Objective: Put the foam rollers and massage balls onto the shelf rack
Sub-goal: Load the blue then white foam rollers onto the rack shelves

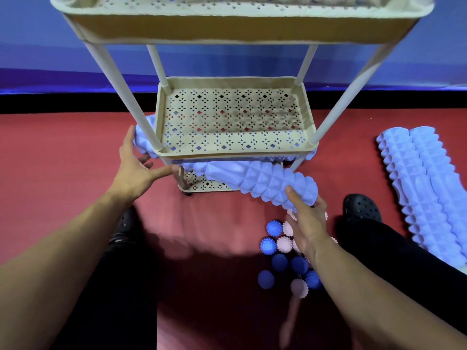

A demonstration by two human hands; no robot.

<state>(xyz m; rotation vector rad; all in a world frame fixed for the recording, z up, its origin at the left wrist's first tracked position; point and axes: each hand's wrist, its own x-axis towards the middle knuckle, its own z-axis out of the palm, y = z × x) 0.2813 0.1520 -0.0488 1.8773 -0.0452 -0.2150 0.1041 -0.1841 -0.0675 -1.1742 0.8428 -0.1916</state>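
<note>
A cream three-tier shelf rack (235, 147) stands on the red floor in front of me. A light blue ridged foam roller (273, 184) lies slanted across the bottom tier, under the middle tray. Its near end sticks out to the right and my right hand (307, 223) grips that end from below. Its far end (142, 136) pokes out behind the rack's left post, where my left hand (135, 162) touches it with fingers spread. Two more blue foam rollers (419, 188) lie side by side on the floor at the right. Several blue and pink spiky massage balls (280, 251) sit clustered near my right wrist.
The middle tray and top tray (242, 26) of the rack hold nothing visible. My legs in black trousers and black clogs (361, 207) flank the rack. A blue wall with a black skirting runs behind it. Open red floor lies to the left.
</note>
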